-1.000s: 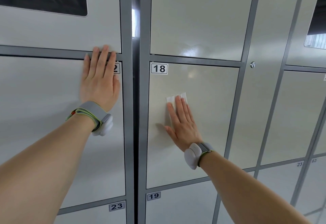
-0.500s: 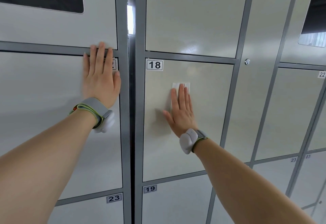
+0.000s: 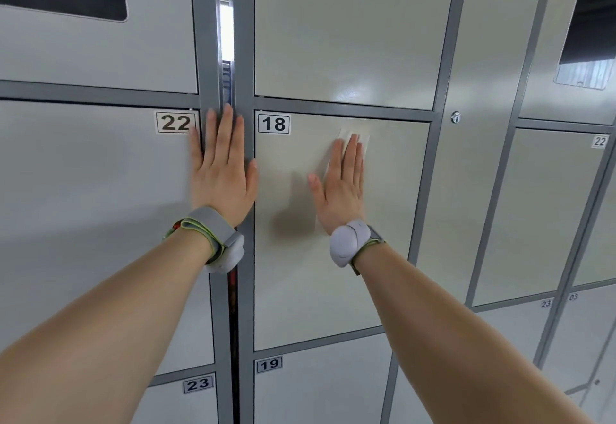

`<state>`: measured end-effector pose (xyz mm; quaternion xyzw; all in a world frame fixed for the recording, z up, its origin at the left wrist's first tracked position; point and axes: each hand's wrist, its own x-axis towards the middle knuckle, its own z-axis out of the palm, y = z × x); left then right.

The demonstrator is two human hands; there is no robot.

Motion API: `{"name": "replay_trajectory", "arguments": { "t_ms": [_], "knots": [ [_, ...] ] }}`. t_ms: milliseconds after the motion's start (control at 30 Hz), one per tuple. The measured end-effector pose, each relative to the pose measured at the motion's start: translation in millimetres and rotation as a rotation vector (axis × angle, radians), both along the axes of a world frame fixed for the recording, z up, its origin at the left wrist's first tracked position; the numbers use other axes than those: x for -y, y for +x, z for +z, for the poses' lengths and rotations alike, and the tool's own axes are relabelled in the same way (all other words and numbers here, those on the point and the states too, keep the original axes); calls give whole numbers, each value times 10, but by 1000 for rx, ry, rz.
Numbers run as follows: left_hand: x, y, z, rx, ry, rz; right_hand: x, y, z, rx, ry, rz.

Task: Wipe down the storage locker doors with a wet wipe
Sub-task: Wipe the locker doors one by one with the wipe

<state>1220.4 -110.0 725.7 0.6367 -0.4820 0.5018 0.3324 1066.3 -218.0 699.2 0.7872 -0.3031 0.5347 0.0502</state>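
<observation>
The right grip [image 3: 340,190] lies flat over the wet wipe [image 3: 354,130] on door 18 [image 3: 383,257], with the left grip [image 3: 221,173] on the frame posts [image 3: 245,40] between it and door 22 [image 3: 83,207].
</observation>
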Motion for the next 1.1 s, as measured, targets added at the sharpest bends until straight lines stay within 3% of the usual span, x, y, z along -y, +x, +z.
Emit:
{"name": "replay_trajectory", "arguments": {
  "t_ms": [233, 467, 767, 933, 1100],
  "knots": [
    [101, -5, -40, -13, -38, 35, 210, -171, -550, -2, -15, 0],
    [142, 4, -56, 13, -76, 85, 149, 79, -117, 260, 70, 15],
    [146, 23, -66, 25, -97, 123, 304, -56, -354, 124, -75, -71],
    [158, 14, -65, 28, -99, 131, 290, -102, -418, 228, 41, -51],
    [163, 16, -66, 34, -105, 139, 276, -17, -64, 342, 84, -39]
  ]
}}
